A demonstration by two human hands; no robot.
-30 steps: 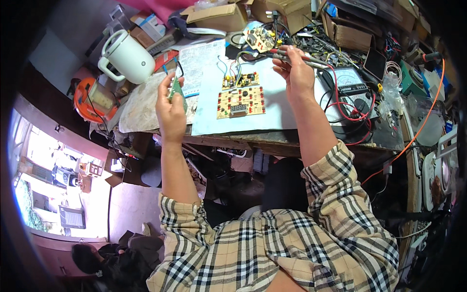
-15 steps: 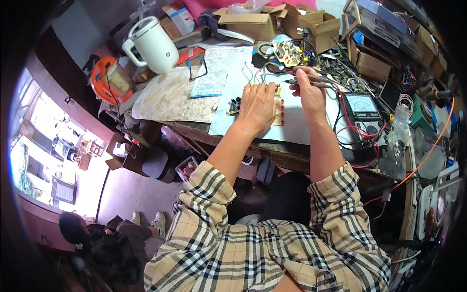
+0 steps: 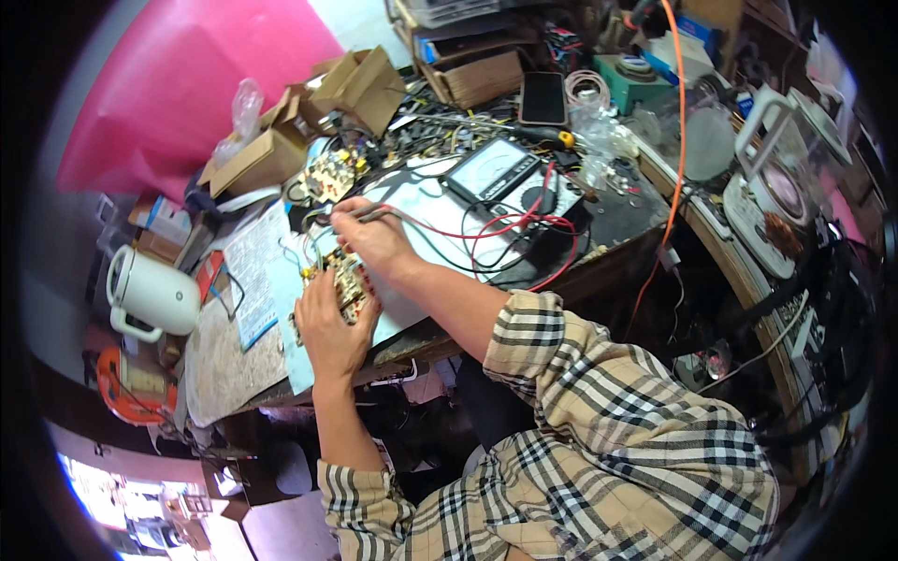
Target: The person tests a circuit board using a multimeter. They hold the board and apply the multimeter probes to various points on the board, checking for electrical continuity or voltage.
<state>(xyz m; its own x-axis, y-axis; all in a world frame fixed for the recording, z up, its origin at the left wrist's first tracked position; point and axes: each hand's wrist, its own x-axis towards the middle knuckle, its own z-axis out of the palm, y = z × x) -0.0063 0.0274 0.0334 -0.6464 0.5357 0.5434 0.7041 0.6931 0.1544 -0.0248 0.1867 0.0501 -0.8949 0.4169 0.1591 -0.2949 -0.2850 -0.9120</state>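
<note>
My left hand [image 3: 329,327] is closed around the near end of a tan circuit board [image 3: 350,280], fingers along one side and thumb along the other. Small components crowd the board, and thin coloured wires [image 3: 316,254] run from its far end. Just beyond, my right hand [image 3: 376,245] pinches the test probes [image 3: 372,215] of a meter; their tips are too small to make out. Red and black leads trail from that hand to the analog multimeter [image 3: 496,178], which lies to the right on the bench.
Another populated circuit board [image 3: 327,178] lies farther back beside open cardboard boxes [image 3: 360,89]. A phone [image 3: 543,98], a screwdriver [image 3: 552,136] and tangled parts crowd the back. At left stand a white jug [image 3: 154,292] and printed sheets [image 3: 253,271]. An orange cable [image 3: 681,131] hangs at right.
My view has swung to the right and tilted. The right hand has come closer to the left hand with the probes. More of the circuit board now shows between my left fingers and thumb.
</note>
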